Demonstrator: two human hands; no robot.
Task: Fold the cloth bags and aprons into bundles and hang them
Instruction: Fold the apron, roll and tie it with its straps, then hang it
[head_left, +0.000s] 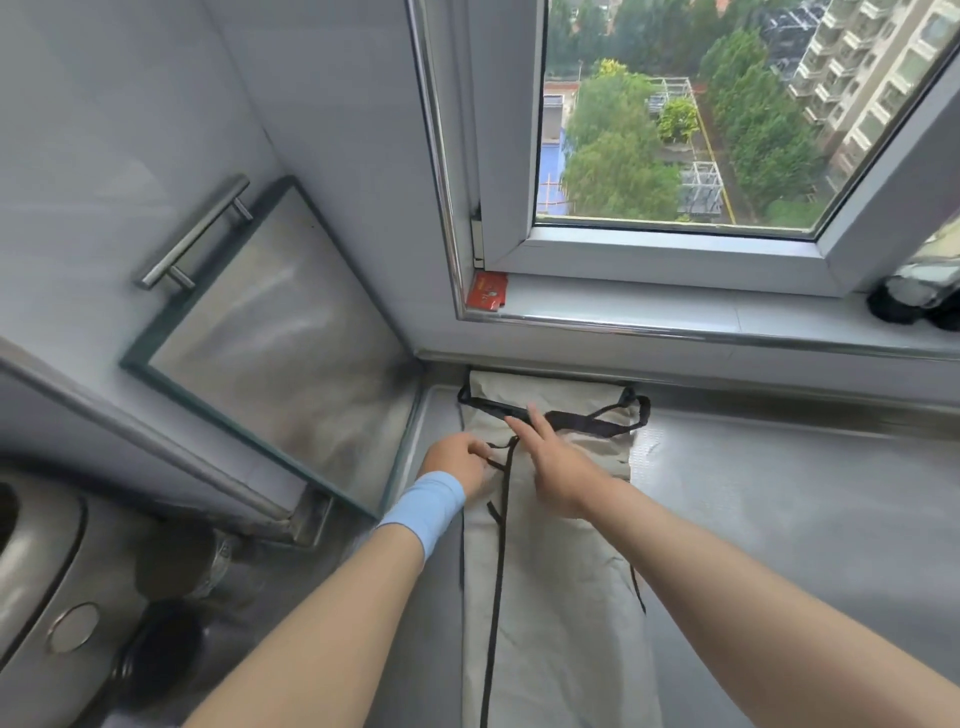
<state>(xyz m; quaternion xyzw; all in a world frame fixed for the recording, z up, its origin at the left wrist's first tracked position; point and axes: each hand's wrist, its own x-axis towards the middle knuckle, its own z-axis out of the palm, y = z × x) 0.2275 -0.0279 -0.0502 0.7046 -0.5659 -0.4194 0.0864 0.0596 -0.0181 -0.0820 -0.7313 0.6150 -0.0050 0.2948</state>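
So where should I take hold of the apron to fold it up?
Probably its far end by the window sill, pinching both corners from above: the apron lies flat as a long narrow strip, and that edge curls up off the counter.

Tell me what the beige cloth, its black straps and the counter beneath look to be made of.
Beige cloth: woven fabric, probably cotton or canvas, matte; it creases softly.
Black straps: flat fabric tape, matte, lying limp and looped.
Counter: likely stainless steel, brushed; grey with a dull, streaked sheen.
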